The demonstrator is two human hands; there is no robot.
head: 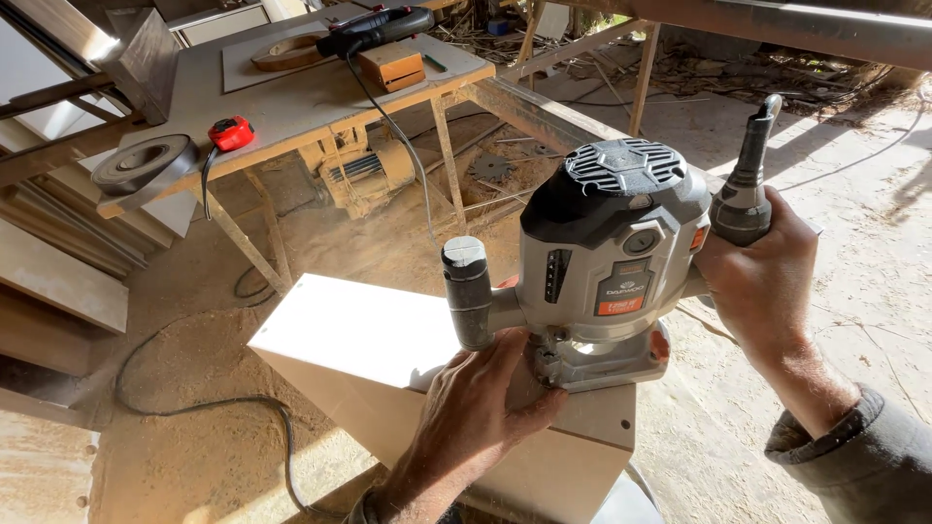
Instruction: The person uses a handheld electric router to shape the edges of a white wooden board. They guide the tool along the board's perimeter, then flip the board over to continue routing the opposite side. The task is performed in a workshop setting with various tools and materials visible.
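The grey plunge router (607,262) stood on the top edge of a pale board (388,340), looking heavy, rigid and top-weighted. The right hand (762,277) was clenched round the handle at its 3 o'clock. The left hand (485,408) pressed against the base at 7 o'clock, apparently grasping nothing, leaving the 9 o'clock knob (469,291) free.

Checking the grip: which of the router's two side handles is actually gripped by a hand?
The handle on the right, wrapped by the right hand. The left handle stands free; the left hand rests below it.
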